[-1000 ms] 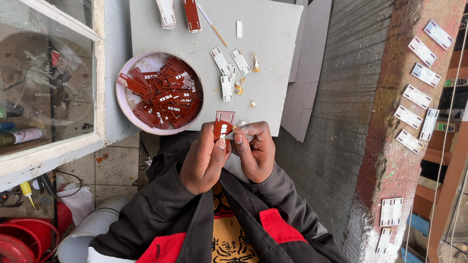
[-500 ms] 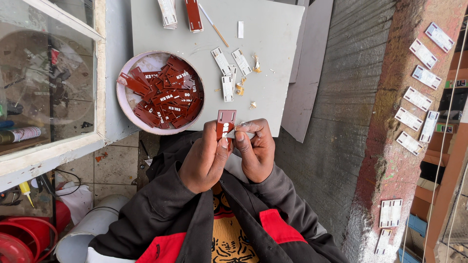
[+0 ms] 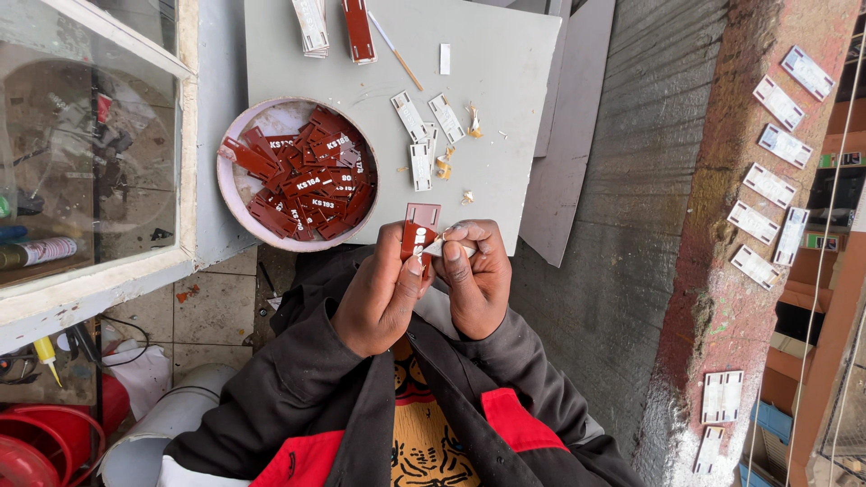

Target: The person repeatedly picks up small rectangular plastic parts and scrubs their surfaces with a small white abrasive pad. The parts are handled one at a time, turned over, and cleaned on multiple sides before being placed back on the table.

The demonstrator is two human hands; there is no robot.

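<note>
My left hand [image 3: 383,293] pinches a small dark red rectangular tag [image 3: 419,227] with white characters, held upright over the near edge of the grey board [image 3: 505,81]. My right hand [image 3: 478,275] is closed on a small pale sliver [image 3: 435,245] pressed against the tag's right edge; what the sliver is cannot be made out. Just to the left stands a white bowl [image 3: 233,203] filled with several similar dark red tags [image 3: 307,185]. Three white tags [image 3: 424,135] lie on the board beyond my hands, with small yellowish scraps [image 3: 444,167] beside them.
A thin stick [image 3: 397,45], a red strip [image 3: 359,27] and a white strip stack [image 3: 311,22] lie at the board's far edge. A glass case [image 3: 81,153] stands left. White tags [image 3: 767,185] lie on the brick ledge to the right. Red buckets [image 3: 45,442] sit lower left.
Both hands stay at the board's near edge with the red tag between them; only the fingers shift slightly on it.
</note>
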